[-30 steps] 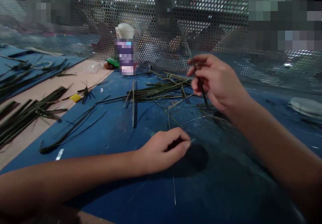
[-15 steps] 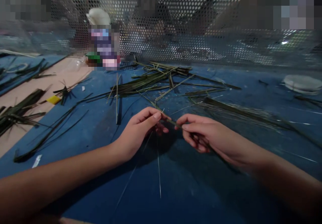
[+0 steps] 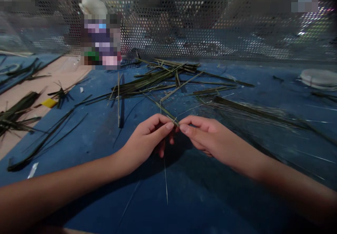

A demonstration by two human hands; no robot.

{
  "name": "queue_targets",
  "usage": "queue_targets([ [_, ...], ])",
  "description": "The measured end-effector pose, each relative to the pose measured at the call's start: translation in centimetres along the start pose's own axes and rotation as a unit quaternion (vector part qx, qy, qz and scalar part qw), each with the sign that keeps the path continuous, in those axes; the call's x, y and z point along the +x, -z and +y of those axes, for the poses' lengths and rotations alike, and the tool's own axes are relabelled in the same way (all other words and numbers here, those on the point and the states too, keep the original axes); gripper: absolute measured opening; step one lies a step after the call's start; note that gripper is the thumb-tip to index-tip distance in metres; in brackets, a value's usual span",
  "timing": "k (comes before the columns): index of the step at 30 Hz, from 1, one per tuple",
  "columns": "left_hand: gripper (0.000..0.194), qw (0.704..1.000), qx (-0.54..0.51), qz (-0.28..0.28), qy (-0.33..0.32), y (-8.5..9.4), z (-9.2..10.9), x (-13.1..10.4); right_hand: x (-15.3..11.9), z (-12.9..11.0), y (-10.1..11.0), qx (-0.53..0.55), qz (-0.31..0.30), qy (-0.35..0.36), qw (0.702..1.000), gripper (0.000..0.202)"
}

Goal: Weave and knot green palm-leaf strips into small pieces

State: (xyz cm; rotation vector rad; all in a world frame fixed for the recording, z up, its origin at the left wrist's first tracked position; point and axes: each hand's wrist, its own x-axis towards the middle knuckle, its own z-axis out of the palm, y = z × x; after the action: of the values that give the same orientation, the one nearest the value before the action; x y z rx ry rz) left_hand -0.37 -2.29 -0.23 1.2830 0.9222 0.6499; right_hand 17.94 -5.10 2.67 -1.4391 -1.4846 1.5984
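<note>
Thumb and fingers of my left hand (image 3: pixel 154 132) pinch a thin green grass strip (image 3: pixel 166 111) above the blue table. Close beside it, my right hand (image 3: pixel 205 132) pinches the same strip at its near end, the fingertips almost touching. A short pale piece crosses the strip at the left fingertips. Below my left hand a thin, shiny wire-like strand (image 3: pixel 166 185) hangs down. Past the hands lies a loose pile of dark green strips (image 3: pixel 155 81). To the right, a bundle of long strips (image 3: pixel 252 111) rests beside many fine pale strands.
A perforated metal screen (image 3: pixel 184 27) stands along the back. Flat white round items (image 3: pixel 318 78) lie at the far right. On the left are a yellow piece (image 3: pixel 49 103), more dark strips (image 3: pixel 19 113) and a small white scrap (image 3: pixel 33 170).
My right hand has moved left along the strip, closing the gap to my left hand. The whole view has shifted slightly.
</note>
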Motion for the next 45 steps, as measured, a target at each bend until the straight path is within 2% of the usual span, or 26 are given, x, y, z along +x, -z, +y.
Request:
queue_targets([
  [4, 0.019, 0.999, -0.043, -0.024, 0.012, 0.0, -0.1, 0.2, 0.0, 0.0, -0.2, 0.012, -0.025, 0.016, 0.999, 0.016],
  [7, 0.027, 0.995, -0.084, -0.043, 0.015, 0.1, -0.1, 0.4, 0.1, 0.0, -0.2, 0.026, -0.026, 0.016, 0.999, 0.012],
  [12, 0.039, 0.992, -0.107, -0.072, 0.013, 0.3, -0.2, 0.5, 0.0, -0.3, 0.4, 0.032, -0.036, -0.027, 0.998, 0.014],
  [15, 0.029, 0.992, -0.100, -0.079, 0.016, 0.4, -0.3, 0.5, 0.1, -0.4, 0.8, 0.046, -0.052, -0.059, 0.996, 0.014],
  [21, 0.016, 0.993, -0.084, -0.082, 0.028, 0.3, -0.7, 0.7, 0.4, -0.3, 1.1, 0.031, -0.066, -0.062, 0.995, 0.015],
  [24, 0.015, 0.995, -0.067, -0.070, 0.018, 0.4, -0.7, 0.8, 0.2, -0.2, 1.4, -0.041, -0.042, -0.056, 0.997, 0.018],
  [29, 0.013, 0.999, -0.043, -0.018, -0.007, 0.6, -0.4, 0.8, -0.1, -0.4, 2.1, -0.165, 0.040, 0.009, 0.985, 0.017],
  [33, 0.012, 0.999, -0.051, -0.012, -0.008, 0.6, -0.3, 0.8, 0.1, -0.4, 2.3, -0.188, 0.055, 0.036, 0.980, 0.014],
  [40, 0.017, 0.998, -0.064, 0.008, 0.003, 0.5, -0.1, 0.7, 0.2, -0.3, 1.7, -0.220, 0.053, 0.035, 0.974, 0.015],
  [45, 0.012, 0.997, -0.076, 0.015, 0.002, 0.4, -0.2, 0.8, -0.2, -0.8, 1.8, -0.228, 0.066, 0.073, 0.969, 0.013],
])
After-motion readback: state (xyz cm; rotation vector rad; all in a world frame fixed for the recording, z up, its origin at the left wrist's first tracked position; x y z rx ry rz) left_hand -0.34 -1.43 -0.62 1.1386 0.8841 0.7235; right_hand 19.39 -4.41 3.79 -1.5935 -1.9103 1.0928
